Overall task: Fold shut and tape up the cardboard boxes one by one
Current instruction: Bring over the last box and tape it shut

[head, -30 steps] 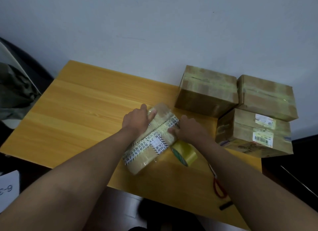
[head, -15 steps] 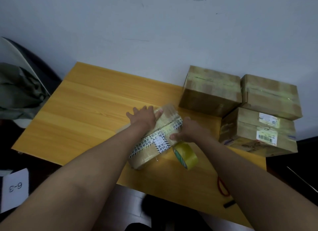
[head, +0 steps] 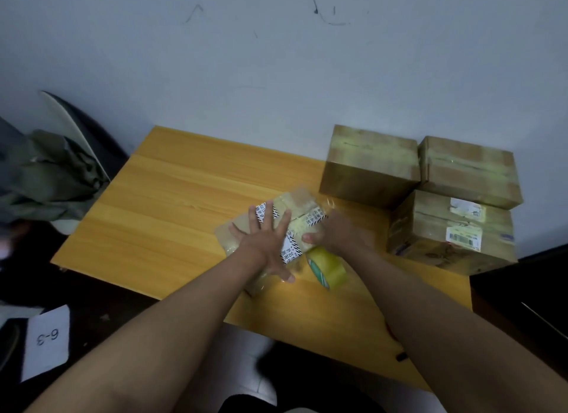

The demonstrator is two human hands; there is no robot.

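Observation:
A small cardboard box (head: 296, 202), wrapped in clear tape and bearing black-and-white striped labels, lies in the middle of the wooden table (head: 184, 197). My left hand (head: 267, 237) presses flat on its top with the fingers spread. Blurred by motion, my right hand (head: 341, 234) curls round the box's right edge with the thumb on top. A yellow tape roll (head: 329, 268) stands on its edge just under my right wrist, beside the box.
Three taped boxes stand at the table's back right: one near the wall (head: 368, 163), one beside it (head: 467, 169), one in front with labels (head: 445, 231). A chair with green cloth (head: 52, 173) is at the left. A paper marked 6-3 (head: 46, 340) lies on the floor.
My left hand has slid from the box's far end toward me and now lies spread flat on its top. The right hand stays at the box's right edge.

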